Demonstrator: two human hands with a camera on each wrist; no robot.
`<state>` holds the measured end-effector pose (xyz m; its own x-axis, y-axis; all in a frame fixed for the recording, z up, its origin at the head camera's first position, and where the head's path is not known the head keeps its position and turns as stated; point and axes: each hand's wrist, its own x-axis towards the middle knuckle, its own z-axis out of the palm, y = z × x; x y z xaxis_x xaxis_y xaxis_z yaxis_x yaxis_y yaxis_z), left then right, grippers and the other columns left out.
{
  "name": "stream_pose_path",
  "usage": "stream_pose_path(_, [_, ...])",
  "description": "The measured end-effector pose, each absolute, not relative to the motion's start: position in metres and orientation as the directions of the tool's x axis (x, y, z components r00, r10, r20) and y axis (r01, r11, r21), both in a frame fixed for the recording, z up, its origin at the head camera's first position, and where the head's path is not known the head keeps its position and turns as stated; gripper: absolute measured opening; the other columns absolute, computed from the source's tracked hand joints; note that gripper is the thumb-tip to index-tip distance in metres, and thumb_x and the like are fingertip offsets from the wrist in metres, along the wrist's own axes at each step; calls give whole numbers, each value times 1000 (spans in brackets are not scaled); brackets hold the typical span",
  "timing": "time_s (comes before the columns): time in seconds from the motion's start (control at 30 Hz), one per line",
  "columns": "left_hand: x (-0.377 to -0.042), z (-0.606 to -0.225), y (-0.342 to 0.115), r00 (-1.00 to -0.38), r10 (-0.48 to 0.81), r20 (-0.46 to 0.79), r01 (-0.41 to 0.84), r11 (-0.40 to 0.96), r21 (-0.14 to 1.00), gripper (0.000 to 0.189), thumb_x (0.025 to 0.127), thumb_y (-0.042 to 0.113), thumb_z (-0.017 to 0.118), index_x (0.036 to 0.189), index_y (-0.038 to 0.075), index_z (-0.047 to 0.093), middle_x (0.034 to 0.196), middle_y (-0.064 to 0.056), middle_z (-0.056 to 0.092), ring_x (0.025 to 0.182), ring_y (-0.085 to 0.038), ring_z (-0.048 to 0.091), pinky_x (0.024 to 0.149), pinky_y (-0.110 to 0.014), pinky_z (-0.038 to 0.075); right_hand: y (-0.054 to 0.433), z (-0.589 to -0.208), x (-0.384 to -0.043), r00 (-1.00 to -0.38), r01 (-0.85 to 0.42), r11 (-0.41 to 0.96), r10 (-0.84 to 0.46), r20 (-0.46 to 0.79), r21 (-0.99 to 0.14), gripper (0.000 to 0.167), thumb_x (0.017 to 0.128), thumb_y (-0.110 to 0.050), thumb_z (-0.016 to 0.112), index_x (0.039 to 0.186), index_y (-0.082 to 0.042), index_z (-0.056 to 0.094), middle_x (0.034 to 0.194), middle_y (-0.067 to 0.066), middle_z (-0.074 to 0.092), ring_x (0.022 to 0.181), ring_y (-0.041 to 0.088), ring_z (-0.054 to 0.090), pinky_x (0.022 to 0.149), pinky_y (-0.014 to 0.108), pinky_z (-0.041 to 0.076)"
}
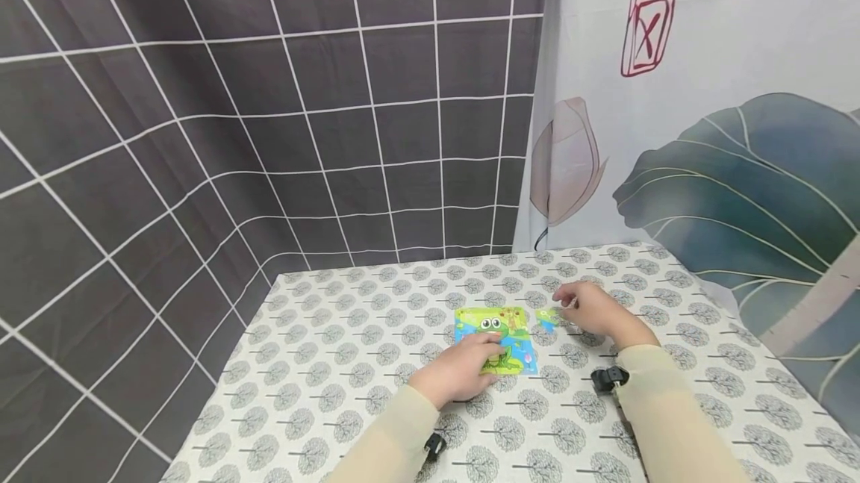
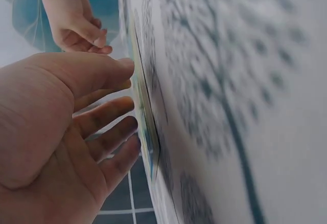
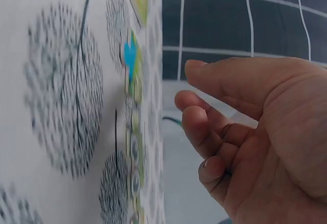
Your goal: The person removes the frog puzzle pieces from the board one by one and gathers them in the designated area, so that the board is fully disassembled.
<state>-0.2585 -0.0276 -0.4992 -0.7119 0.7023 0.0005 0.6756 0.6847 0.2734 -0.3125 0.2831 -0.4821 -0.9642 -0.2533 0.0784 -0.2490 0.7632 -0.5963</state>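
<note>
A frog jigsaw puzzle lies flat on the patterned cloth, showing a green frog with big eyes on blue and yellow-green. My left hand rests over its lower left part; in the left wrist view the fingertips are loosely bent and touch or nearly touch the surface. Right of the puzzle lies a loose jigsaw piece, green and blue. Just beyond it, my right hand hovers above the table. Its fingers hang loosely curled with nothing between them. The right wrist view shows more green, thick-edged puzzle parts in a row.
The table's cloth is white with grey tree prints. A dark grey gridded curtain stands behind and to the left. On the right hangs a white curtain with leaf and flower prints. Both wrists wear black devices.
</note>
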Motion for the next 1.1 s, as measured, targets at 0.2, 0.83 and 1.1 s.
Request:
stream_pose_path(0.2, [-256, -500, -54, -743, 669, 10, 630, 696, 344, 44, 98, 21, 72, 142, 15, 65, 153, 3, 52, 143, -18, 47, 120, -35, 40, 257, -487, -317, -960, -248, 749, -274, 55, -614, 30, 94, -6, 72, 123, -1, 71, 101, 3, 65, 84, 17, 60, 74, 34, 55])
stream_pose_path(0.83, [-247, -497, -83, -747, 664, -39, 608, 705, 366, 40, 101, 26, 70, 141, 19, 67, 151, 4, 54, 144, -21, 46, 121, -39, 40, 154, -491, -314, -893, -400, 758, -449, 33, -515, 12, 90, -12, 82, 100, -13, 75, 80, -7, 60, 74, 12, 55, 73, 34, 52])
stream_pose_path(1.1, [-245, -495, -85, -746, 664, -51, 604, 706, 371, 43, 100, 28, 70, 143, 20, 66, 153, 5, 53, 145, -21, 45, 121, -39, 39, 145, -500, -316, -905, -363, 777, -426, -5, -515, 14, 86, -6, 83, 98, -13, 79, 82, -7, 60, 76, 12, 55, 75, 33, 53])
